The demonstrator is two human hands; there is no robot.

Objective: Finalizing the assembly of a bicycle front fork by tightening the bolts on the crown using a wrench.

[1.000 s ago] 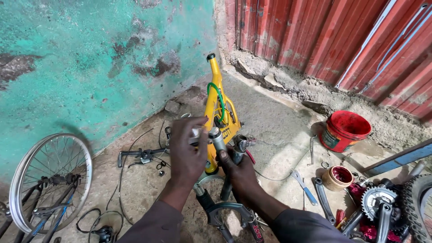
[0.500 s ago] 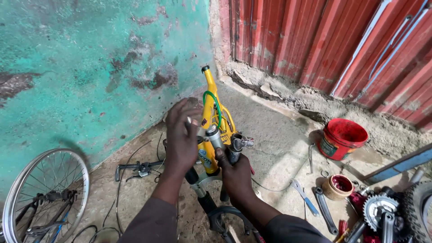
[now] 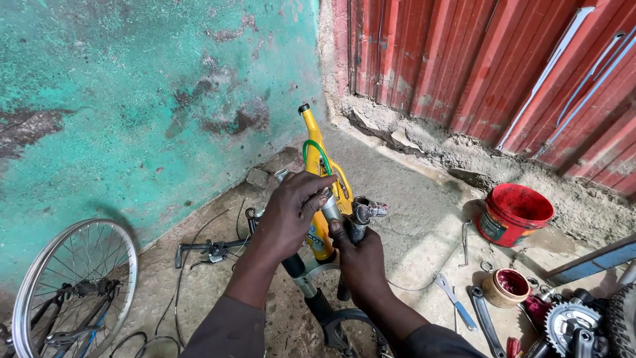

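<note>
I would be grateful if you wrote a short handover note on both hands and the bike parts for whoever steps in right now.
Left hand: wrapped round the top of the suspension fork's silver steerer, beside the yellow frame.
Right hand: gripping the fork leg just below its cap.
Nearby: handlebar on the concrete to the left, spoked wheel further left, blue-handled spanner and red bucket to the right.
Done: frame stands stripped, its wheel off.
Left: cannot tell whether the fork is fully seated.
</note>
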